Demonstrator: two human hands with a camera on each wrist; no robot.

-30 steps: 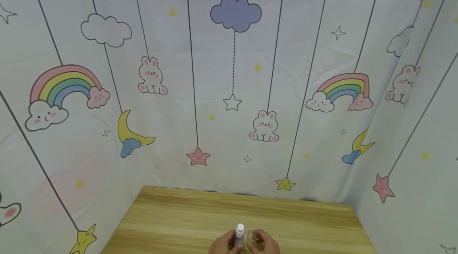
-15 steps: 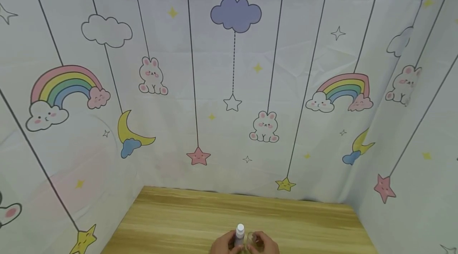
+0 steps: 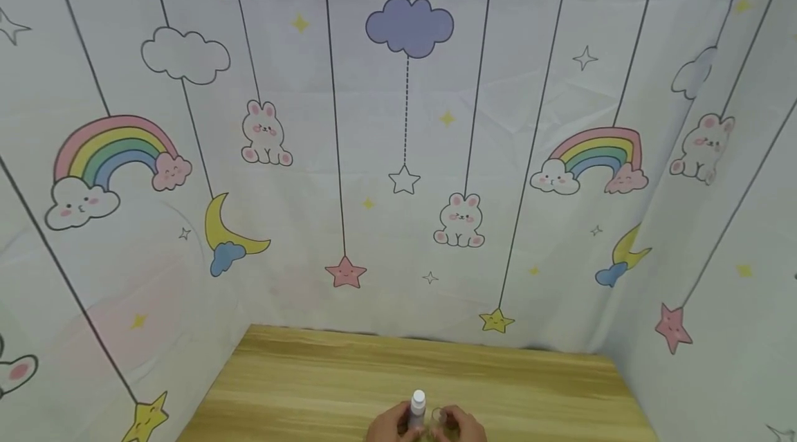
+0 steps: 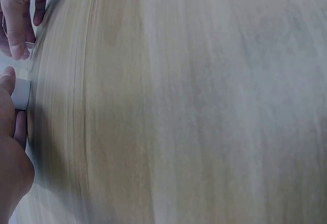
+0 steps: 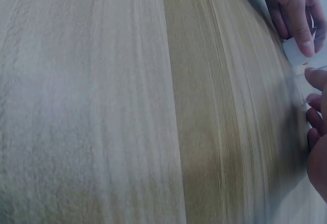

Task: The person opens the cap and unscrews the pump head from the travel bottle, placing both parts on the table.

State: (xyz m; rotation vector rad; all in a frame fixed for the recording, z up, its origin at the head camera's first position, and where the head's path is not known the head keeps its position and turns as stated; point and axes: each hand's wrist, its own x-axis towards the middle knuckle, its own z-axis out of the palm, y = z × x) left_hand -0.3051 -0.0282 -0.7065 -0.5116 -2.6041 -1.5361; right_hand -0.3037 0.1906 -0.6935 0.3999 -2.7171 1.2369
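Note:
At the bottom of the head view, the left hand [image 3: 389, 425] grips a small upright bottle [image 3: 418, 409] with a white top. Beside it the right hand [image 3: 463, 425] pinches a clear, round-rimmed piece [image 3: 438, 416], just right of the bottle and apart from its top. In the left wrist view, the left hand [image 4: 11, 147] has thumb and fingers around the white bottle [image 4: 21, 94]. The right wrist view shows the right hand [image 5: 318, 127] at the right edge with the clear piece, mostly cut off, and the bottle's base [image 5: 296, 52] under the left hand [image 5: 294, 4].
A wood-grain table [image 3: 311, 373] lies under both hands. Behind it and at both sides hangs a pale cloth [image 3: 386, 234] printed with rainbows, rabbits, stars, moons and clouds.
The head view has shifted very slightly. Both hands keep nearly the same place and hold; the clear piece tilts a little in the right fingers.

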